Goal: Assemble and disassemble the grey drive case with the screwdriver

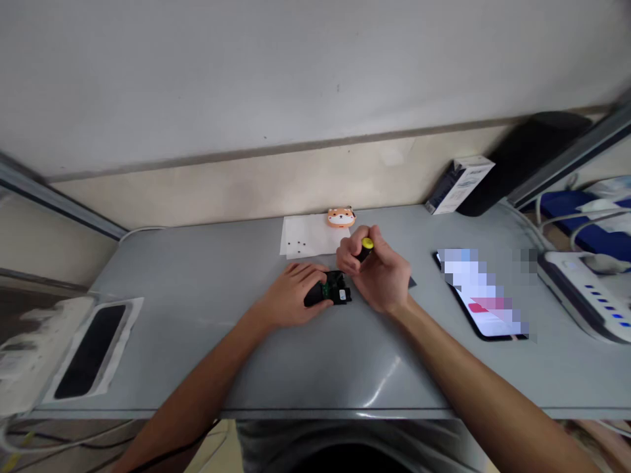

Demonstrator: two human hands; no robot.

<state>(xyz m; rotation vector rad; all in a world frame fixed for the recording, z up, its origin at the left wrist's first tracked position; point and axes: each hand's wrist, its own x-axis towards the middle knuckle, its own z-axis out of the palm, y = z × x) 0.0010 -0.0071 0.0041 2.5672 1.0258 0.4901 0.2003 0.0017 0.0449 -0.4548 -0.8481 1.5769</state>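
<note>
One device [341, 289], green board [325, 289] showing, on the grey surface [197, 276].
The left hand [298, 299] holds it by its left end, thumb and fingers around it; the right hand [377, 270] is curled around a yellow-capped tool [367, 244], just beside the device. Behind them, white paper [311, 235] bears small dark bits [298, 242], an orange case [340, 217] at its far corner.

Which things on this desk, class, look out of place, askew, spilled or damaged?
The black device gripped by the left hand looks opened up, its green circuitry exposed, and tiny dark bits lie loose on the white paper. Blocky squares cover much of the lit phone. Nothing looks spilled; whether anything is damaged, I cannot tell.
</note>
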